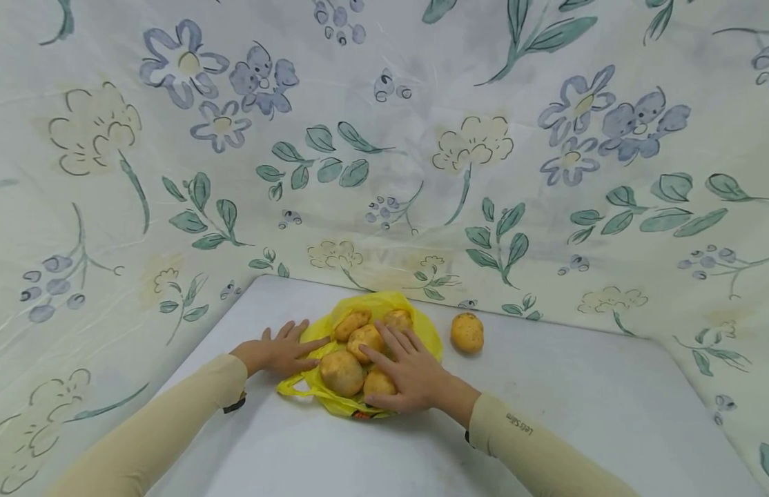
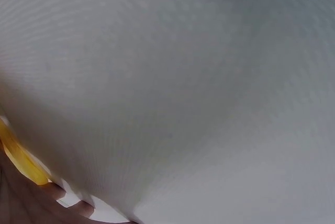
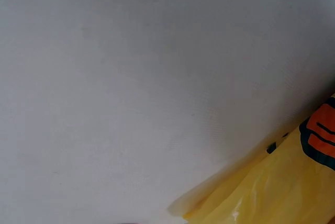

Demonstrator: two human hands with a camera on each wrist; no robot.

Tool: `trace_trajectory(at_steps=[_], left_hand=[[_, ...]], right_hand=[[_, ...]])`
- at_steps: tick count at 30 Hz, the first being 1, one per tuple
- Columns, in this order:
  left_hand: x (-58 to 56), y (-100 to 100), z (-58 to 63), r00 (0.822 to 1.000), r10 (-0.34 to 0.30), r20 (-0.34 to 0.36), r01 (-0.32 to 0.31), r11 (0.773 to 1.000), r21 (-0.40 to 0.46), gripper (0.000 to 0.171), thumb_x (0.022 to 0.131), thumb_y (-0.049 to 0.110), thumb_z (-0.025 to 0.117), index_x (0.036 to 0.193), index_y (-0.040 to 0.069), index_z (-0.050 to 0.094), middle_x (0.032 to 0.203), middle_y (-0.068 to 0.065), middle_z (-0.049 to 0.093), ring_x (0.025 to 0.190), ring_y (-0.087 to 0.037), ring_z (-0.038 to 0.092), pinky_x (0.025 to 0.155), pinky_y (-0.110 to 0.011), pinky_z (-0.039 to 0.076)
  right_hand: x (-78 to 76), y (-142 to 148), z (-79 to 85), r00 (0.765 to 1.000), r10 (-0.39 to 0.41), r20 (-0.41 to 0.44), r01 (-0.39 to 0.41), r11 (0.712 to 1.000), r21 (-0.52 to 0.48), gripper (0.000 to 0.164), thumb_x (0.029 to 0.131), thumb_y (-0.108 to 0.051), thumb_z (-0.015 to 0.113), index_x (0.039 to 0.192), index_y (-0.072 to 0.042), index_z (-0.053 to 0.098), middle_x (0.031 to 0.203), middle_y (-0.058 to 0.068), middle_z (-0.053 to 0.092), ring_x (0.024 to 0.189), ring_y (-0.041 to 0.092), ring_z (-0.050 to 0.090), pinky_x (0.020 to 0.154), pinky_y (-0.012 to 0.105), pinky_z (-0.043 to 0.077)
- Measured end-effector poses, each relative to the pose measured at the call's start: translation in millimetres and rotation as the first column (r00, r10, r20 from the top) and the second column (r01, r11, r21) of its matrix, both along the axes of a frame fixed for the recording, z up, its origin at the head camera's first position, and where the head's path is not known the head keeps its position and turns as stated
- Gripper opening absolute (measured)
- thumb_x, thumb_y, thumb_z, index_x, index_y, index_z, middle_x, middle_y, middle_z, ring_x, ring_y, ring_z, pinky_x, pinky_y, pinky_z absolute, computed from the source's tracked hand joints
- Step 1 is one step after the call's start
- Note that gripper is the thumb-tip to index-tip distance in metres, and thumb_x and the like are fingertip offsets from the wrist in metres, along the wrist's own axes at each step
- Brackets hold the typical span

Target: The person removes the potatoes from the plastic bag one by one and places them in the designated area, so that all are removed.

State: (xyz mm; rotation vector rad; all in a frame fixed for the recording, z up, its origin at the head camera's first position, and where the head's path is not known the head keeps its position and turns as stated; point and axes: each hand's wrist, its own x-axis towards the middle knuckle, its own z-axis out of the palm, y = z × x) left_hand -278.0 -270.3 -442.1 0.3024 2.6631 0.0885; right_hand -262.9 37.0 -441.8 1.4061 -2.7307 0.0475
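Observation:
Several potatoes lie grouped on a yellow plastic bag in the head view. My left hand rests at the bag's left edge, fingers spread, with some fingertips close beside the potatoes. Over the right side of the group, my right hand lies with its fingers extended across the potatoes, partly hiding them. The left wrist view catches a strip of yellow bag beside a few fingers in its lower corner. Orange and black print marks the bag in the right wrist view.
One loose potato sits on the white table, right of the bag. Floral-patterned sheeting hangs behind the table and along its sides. A bag handle loop lies flat near my left hand.

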Motion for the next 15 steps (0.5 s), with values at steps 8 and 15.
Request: trace_trajectory(at_steps=[8,15], left_hand=[[0.1,0.4,0.4,1.0,0.002,-0.009,-0.002,1.0,0.003,0.068,0.096,0.065,0.042,0.155,0.033,0.03,0.164,-0.024,0.01,0.147,-0.055,0.009,0.108,-0.08,0.007],[0.2,-0.2,-0.5,1.0,0.006,-0.008,-0.006,1.0,0.004,0.069,0.096,0.066,0.041,0.155,0.033,0.029,0.164,-0.024,0.008,0.147,-0.054,0.008,0.109,-0.079,0.006]], right_hand=[[0.9,0.7,1.6,1.0,0.013,0.023,-0.013,1.0,0.008,0.081,0.093,-0.073,0.036,0.159,-0.033,0.013,0.167,0.012,-0.007,0.154,0.033,0.008,0.122,0.056,0.015],[0.2,5.3,2.7,0.996,0.086,0.02,-0.086,0.996,-0.023,0.08,0.092,-0.07,0.046,0.157,-0.03,0.023,0.167,0.014,-0.003,0.153,0.032,0.015,0.118,0.056,0.026]])
